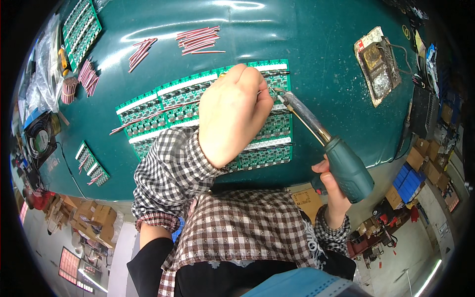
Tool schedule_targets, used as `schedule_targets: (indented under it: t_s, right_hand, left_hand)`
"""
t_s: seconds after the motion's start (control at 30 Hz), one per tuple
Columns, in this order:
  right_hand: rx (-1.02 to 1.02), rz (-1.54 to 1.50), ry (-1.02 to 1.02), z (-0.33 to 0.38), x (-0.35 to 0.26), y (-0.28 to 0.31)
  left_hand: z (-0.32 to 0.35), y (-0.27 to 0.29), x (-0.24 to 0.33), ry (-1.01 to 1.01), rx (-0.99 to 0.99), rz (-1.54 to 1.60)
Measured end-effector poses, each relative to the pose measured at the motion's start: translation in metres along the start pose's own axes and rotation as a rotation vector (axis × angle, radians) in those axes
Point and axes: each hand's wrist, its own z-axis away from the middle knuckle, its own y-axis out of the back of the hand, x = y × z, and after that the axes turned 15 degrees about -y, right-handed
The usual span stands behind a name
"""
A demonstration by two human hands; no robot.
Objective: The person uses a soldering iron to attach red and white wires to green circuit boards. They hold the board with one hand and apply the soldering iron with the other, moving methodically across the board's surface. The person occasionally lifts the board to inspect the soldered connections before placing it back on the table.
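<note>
My right hand (337,194) grips the dark green handle of a soldering iron (348,168). Its metal tip points up and left, down at the panel of green circuit boards (269,131). Over the middle of that panel, my left hand (228,111) is closed in a pinch beside the iron's tip. A thin reddish wire end shows at its fingertips; the rest is hidden by the hand. Red-and-white wires (143,120) lie across the left part of the boards, their ends passing the left edge. My left hand and sleeve cover the panel's centre.
Bundles of red-and-white wires (198,39) lie beyond the panel. A soldering stand with a worn metal tray (380,67) is at the far right. Left are another board panel (81,32), a small board (92,163), a round wire bundle (69,90) and a fan (42,140).
</note>
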Motion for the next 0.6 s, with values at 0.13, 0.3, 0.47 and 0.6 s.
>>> schedule_targets:
  t_s: [0.13, 0.3, 0.47, 0.6]
  right_hand:
    - [0.013, -0.017, -0.021, 0.0007, -0.0022, -0.0015]
    - [0.019, -0.007, -0.034, 0.0008, -0.0049, -0.0028]
    - [-0.002, 0.019, 0.006, 0.0007, -0.0087, -0.0044]
    - [0.010, 0.010, 0.011, 0.0017, -0.0066, -0.0044]
  left_hand:
    - [0.0007, -0.0011, 0.0001, 0.003, 0.004, -0.013]
    - [0.0019, -0.0028, -0.0006, -0.008, 0.038, -0.030]
    - [0.0021, -0.0017, 0.0001, -0.022, 0.020, -0.030]
    - [0.0021, -0.0024, -0.0002, -0.016, 0.041, -0.025]
